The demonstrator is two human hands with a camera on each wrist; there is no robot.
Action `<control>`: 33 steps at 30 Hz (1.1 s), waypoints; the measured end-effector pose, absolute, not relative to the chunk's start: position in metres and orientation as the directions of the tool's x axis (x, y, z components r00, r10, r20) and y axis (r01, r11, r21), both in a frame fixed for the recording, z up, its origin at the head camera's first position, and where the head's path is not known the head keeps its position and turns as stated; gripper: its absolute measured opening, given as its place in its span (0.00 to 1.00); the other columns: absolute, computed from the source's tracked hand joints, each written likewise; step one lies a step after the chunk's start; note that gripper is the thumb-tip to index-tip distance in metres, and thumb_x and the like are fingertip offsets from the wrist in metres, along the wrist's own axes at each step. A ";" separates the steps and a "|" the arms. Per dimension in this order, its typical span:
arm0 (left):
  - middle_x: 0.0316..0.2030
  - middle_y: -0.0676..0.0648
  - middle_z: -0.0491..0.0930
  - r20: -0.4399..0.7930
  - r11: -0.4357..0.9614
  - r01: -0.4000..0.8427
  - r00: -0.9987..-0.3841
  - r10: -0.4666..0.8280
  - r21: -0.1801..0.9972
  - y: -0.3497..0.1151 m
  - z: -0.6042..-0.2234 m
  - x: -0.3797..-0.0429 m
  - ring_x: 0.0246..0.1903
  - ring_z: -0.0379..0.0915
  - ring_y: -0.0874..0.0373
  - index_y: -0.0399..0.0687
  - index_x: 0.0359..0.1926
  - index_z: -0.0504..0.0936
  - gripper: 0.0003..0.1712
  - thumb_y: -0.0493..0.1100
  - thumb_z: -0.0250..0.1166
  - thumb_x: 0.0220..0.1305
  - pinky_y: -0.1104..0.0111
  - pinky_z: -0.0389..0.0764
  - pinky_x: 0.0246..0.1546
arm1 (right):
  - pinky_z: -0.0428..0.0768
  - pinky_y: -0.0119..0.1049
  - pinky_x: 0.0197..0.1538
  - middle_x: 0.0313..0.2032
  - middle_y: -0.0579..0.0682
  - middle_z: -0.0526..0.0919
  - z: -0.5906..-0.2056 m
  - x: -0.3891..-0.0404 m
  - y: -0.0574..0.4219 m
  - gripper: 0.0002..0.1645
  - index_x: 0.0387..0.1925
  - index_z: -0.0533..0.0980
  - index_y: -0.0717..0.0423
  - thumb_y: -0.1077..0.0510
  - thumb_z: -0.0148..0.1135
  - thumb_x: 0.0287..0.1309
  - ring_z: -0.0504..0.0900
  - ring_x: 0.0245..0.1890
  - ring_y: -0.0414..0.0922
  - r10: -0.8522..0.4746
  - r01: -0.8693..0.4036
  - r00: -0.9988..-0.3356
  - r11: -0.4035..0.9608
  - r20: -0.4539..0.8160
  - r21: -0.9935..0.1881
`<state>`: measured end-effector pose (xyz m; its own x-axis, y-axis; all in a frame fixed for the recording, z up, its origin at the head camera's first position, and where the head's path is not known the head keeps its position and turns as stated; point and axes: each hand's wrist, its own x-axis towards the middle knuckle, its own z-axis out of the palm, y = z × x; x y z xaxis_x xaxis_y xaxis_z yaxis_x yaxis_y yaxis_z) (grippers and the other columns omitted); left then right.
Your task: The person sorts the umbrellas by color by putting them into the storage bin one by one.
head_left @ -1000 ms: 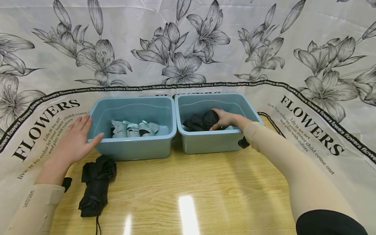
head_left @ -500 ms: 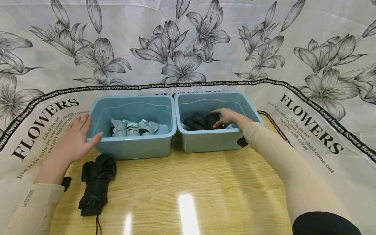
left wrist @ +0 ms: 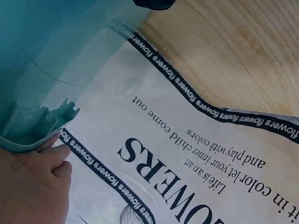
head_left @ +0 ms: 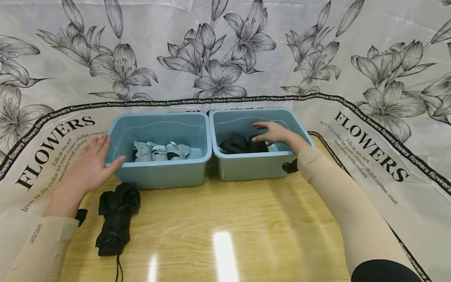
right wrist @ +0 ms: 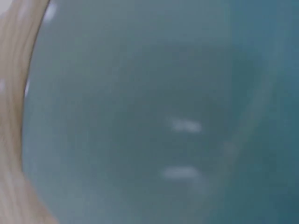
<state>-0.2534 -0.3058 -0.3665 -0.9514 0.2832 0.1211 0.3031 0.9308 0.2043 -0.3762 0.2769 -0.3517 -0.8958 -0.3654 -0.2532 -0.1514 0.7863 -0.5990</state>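
Two blue plastic bins stand side by side, the left bin (head_left: 162, 175) and the right bin (head_left: 253, 168). My left hand (head_left: 82, 168) rests at the left bin's outer corner, fingers extended along the rim and thumb over the front edge; its knuckles (left wrist: 44, 179) show beside the bin in the left wrist view. Inside the right bin, my right hand (head_left: 275, 133) hovers by a black folded umbrella (head_left: 258, 146), fingers and thumb spread apart. Another black bundle (head_left: 234, 143) lies left of it. The right wrist view holds only the bin's blurred wall (right wrist: 140, 116).
Several pale grey-green folded umbrellas (head_left: 159, 152) lie in the left bin. A black folded umbrella (head_left: 116, 223) with a cord lies on the wooden table (head_left: 197, 223) in front of that bin. A flower-printed cloth (head_left: 310, 23) covers the back and sides.
My right hand has loosened its hold on the black umbrella in the right bin and risen slightly, its fingers spreading. My left hand stays at the left bin's rim.
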 end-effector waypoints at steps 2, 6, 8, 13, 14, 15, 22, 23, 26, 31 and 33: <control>0.80 0.26 0.38 0.120 0.930 0.302 -0.952 0.282 0.209 -0.306 -0.367 -0.253 0.79 0.32 0.27 0.24 0.79 0.43 0.54 0.68 0.43 0.79 0.35 0.42 0.76 | 0.86 0.54 0.51 0.78 0.60 0.61 -0.344 -0.372 0.275 0.44 0.81 0.59 0.50 0.48 0.66 0.71 0.84 0.55 0.64 -0.365 -0.177 -0.909 0.776 -0.202 -0.605; 0.80 0.26 0.37 0.115 0.930 0.295 -0.954 0.276 0.218 -0.306 -0.371 -0.251 0.79 0.31 0.27 0.24 0.79 0.42 0.54 0.68 0.43 0.79 0.35 0.41 0.76 | 0.85 0.53 0.53 0.76 0.55 0.67 -0.328 -0.355 0.267 0.42 0.80 0.63 0.50 0.49 0.67 0.71 0.85 0.55 0.59 -0.368 -0.243 -0.927 0.734 -0.071 -0.634; 0.80 0.26 0.37 0.120 0.930 0.294 -0.954 0.274 0.221 -0.306 -0.372 -0.251 0.79 0.31 0.27 0.24 0.79 0.42 0.54 0.68 0.43 0.79 0.35 0.40 0.77 | 0.83 0.54 0.56 0.74 0.53 0.70 -0.321 -0.343 0.262 0.41 0.79 0.63 0.50 0.50 0.67 0.71 0.83 0.59 0.56 -0.365 -0.288 -0.931 0.707 0.015 -0.646; 0.80 0.26 0.38 0.135 0.928 0.300 -0.952 0.276 0.222 -0.307 -0.373 -0.250 0.79 0.30 0.27 0.24 0.79 0.43 0.54 0.68 0.43 0.79 0.35 0.41 0.76 | 0.83 0.54 0.56 0.71 0.49 0.75 -0.309 -0.309 0.240 0.37 0.78 0.66 0.46 0.53 0.67 0.71 0.82 0.61 0.52 -0.332 -0.391 -0.917 0.631 0.222 -0.670; 0.80 0.26 0.38 0.136 0.928 0.301 -0.951 0.277 0.220 -0.308 -0.373 -0.250 0.79 0.30 0.27 0.24 0.79 0.43 0.54 0.67 0.43 0.79 0.35 0.41 0.76 | 0.84 0.54 0.55 0.70 0.49 0.76 -0.309 -0.303 0.235 0.37 0.77 0.67 0.46 0.54 0.67 0.71 0.83 0.60 0.51 -0.328 -0.415 -0.908 0.608 0.262 -0.677; 0.80 0.26 0.38 0.135 0.928 0.301 -0.952 0.276 0.219 -0.308 -0.372 -0.250 0.79 0.30 0.27 0.24 0.79 0.43 0.54 0.67 0.43 0.79 0.34 0.41 0.76 | 0.84 0.53 0.54 0.69 0.50 0.77 -0.310 -0.296 0.230 0.36 0.76 0.68 0.47 0.55 0.67 0.71 0.83 0.59 0.52 -0.325 -0.443 -0.896 0.583 0.304 -0.681; 0.80 0.26 0.37 0.121 0.929 0.295 -0.954 0.274 0.222 -0.307 -0.371 -0.251 0.79 0.29 0.27 0.25 0.79 0.42 0.54 0.68 0.43 0.79 0.34 0.40 0.76 | 0.88 0.45 0.52 0.65 0.53 0.81 -0.328 -0.256 0.191 0.33 0.71 0.73 0.55 0.64 0.69 0.67 0.83 0.58 0.53 -0.300 -0.643 -0.765 0.405 0.569 -0.650; 0.80 0.26 0.37 0.121 0.930 0.294 -0.954 0.273 0.222 -0.307 -0.371 -0.251 0.79 0.29 0.27 0.25 0.79 0.42 0.55 0.68 0.43 0.79 0.34 0.40 0.76 | 0.88 0.45 0.52 0.64 0.54 0.81 -0.331 -0.251 0.185 0.33 0.71 0.74 0.57 0.65 0.69 0.66 0.83 0.58 0.53 -0.299 -0.668 -0.744 0.374 0.598 -0.644; 0.80 0.26 0.37 0.126 0.931 0.293 -0.954 0.271 0.218 -0.306 -0.371 -0.252 0.79 0.29 0.27 0.25 0.79 0.42 0.54 0.68 0.43 0.79 0.34 0.41 0.76 | 0.88 0.47 0.52 0.64 0.55 0.81 -0.340 -0.237 0.165 0.33 0.70 0.74 0.60 0.69 0.69 0.64 0.83 0.57 0.53 -0.298 -0.719 -0.695 0.284 0.654 -0.635; 0.80 0.26 0.37 0.133 0.930 0.298 -0.952 0.274 0.216 -0.306 -0.371 -0.252 0.79 0.29 0.28 0.25 0.80 0.42 0.54 0.68 0.43 0.79 0.35 0.40 0.76 | 0.89 0.46 0.48 0.62 0.60 0.81 -0.359 -0.215 0.126 0.33 0.68 0.73 0.66 0.74 0.68 0.61 0.84 0.52 0.60 -0.329 -0.760 -0.638 0.127 0.696 -0.637; 0.80 0.26 0.37 0.134 0.930 0.299 -0.952 0.275 0.213 -0.305 -0.370 -0.252 0.79 0.29 0.28 0.25 0.80 0.42 0.54 0.68 0.43 0.79 0.35 0.40 0.77 | 0.89 0.43 0.47 0.62 0.62 0.80 -0.367 -0.206 0.111 0.32 0.68 0.73 0.67 0.74 0.67 0.62 0.84 0.52 0.61 -0.353 -0.759 -0.628 0.083 0.693 -0.646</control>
